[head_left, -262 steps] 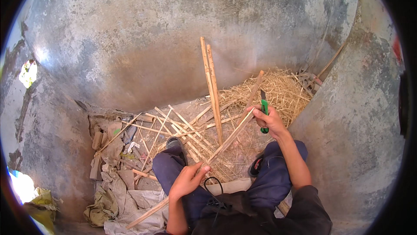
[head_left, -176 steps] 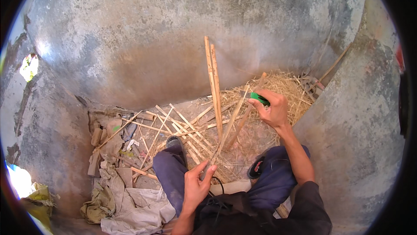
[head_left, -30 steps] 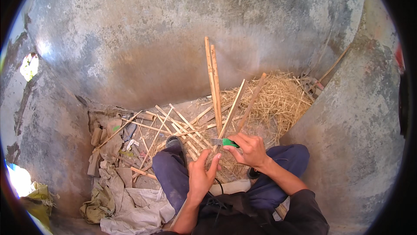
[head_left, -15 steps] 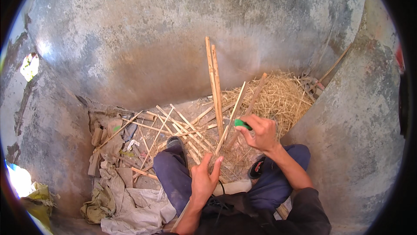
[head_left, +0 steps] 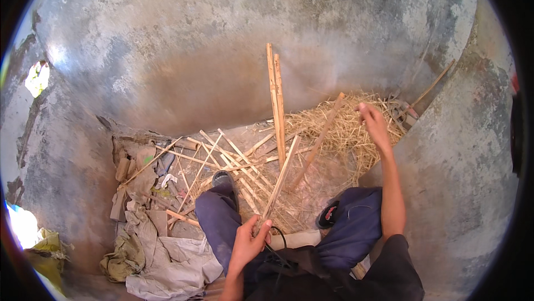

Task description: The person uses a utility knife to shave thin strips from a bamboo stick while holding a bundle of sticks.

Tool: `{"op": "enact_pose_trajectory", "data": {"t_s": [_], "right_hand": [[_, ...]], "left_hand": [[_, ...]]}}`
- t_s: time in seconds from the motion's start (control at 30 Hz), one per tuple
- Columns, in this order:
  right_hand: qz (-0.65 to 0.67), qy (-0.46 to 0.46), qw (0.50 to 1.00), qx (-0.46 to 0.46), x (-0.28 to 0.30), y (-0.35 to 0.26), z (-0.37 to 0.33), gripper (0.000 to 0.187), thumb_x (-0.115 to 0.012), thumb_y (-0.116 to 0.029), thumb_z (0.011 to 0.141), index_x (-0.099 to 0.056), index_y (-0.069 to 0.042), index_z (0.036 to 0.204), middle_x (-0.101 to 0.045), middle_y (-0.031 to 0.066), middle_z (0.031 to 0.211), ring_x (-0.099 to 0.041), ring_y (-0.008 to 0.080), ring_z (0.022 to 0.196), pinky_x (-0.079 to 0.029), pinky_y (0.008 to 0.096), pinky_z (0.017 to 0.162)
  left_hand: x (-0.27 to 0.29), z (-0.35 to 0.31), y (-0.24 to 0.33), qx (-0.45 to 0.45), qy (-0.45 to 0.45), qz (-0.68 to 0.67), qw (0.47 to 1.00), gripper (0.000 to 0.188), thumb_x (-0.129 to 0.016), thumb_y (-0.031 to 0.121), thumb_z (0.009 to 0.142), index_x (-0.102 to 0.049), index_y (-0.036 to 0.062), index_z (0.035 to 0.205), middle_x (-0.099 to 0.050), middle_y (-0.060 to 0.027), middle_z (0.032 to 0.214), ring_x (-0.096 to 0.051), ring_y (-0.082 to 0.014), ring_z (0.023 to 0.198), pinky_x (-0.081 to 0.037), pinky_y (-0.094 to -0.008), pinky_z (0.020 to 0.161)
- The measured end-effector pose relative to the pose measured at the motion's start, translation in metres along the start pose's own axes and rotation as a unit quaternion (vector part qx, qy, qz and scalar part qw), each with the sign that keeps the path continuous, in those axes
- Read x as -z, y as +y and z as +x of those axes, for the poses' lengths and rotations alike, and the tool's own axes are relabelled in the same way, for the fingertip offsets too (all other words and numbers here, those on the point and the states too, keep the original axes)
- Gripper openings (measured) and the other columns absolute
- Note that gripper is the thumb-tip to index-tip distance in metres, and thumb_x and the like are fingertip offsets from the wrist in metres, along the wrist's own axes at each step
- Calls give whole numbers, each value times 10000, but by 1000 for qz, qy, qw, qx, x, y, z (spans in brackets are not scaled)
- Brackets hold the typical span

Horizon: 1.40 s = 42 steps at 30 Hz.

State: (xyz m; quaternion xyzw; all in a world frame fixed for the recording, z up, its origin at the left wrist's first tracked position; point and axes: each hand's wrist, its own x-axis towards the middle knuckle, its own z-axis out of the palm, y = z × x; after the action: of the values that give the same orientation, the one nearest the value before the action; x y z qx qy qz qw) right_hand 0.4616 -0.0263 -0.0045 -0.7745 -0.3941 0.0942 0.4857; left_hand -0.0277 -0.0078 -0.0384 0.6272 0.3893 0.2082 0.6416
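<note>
The left hand is in front of the lap, its thumb and forefinger pinching the lower part of a pale stick, which slants up and to the right between the person's knees. The right hand is raised over the heap of straw, well apart from that stick; its fingers look bent, but I cannot tell whether they pinch anything. A brown stick slants across the front of the straw, and two tall sticks stand close together before the grey wall. Thin sticks lie crisscrossed on the floor beyond the left shoe, while a crumpled pale cloth lies beside the left leg
</note>
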Motion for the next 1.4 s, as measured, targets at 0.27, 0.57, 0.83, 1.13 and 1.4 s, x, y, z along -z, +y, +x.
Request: {"op": "enact_pose_trajectory", "data": {"t_s": [0.27,0.57,0.83,1.13,1.4], "right_hand": [[255,-208,943,52,-59,-104,-79,441,-648,-396,1127,-738,-14,1328,-779,43,961,-737,157,919,-573,375,950],[283,-177,943,7,-77,-118,-84,373,-703,-343,1114,-775,-6,1257,-751,8,974,-685,98,905,-527,287,845],[116,-40,975,187,-80,-111,-111,328,-660,-347,1115,-754,-39,1180,-698,29,857,-626,163,649,-482,326,615],[-109,-77,905,405,-91,-112,-167,295,-798,-381,995,-762,-112,1110,-685,51,849,-732,259,684,-559,396,598],[-129,-40,908,398,-95,-119,-175,308,-843,-383,947,-777,-114,1080,-672,35,811,-726,242,680,-546,377,582]], "left_hand": [[-7,16,28,-8,-36,-28,999,284,-657,240,1150,-611,22,974,-625,-16,667,-512,-49,508,-382,-255,469],[-10,20,24,-45,-31,34,998,362,-684,294,1137,-626,10,920,-564,-31,609,-530,-84,559,-416,-317,527],[-10,21,39,-52,13,38,998,336,-668,329,1147,-745,11,1069,-572,-13,629,-509,-77,566,-419,-310,536],[-19,31,38,-88,18,58,994,331,-697,295,1129,-720,-26,1052,-574,-76,634,-489,-113,582,-425,-348,550],[-26,32,40,-105,31,48,993,312,-656,290,1158,-727,7,1047,-484,72,658,-417,-20,581,-329,-264,508]]}}
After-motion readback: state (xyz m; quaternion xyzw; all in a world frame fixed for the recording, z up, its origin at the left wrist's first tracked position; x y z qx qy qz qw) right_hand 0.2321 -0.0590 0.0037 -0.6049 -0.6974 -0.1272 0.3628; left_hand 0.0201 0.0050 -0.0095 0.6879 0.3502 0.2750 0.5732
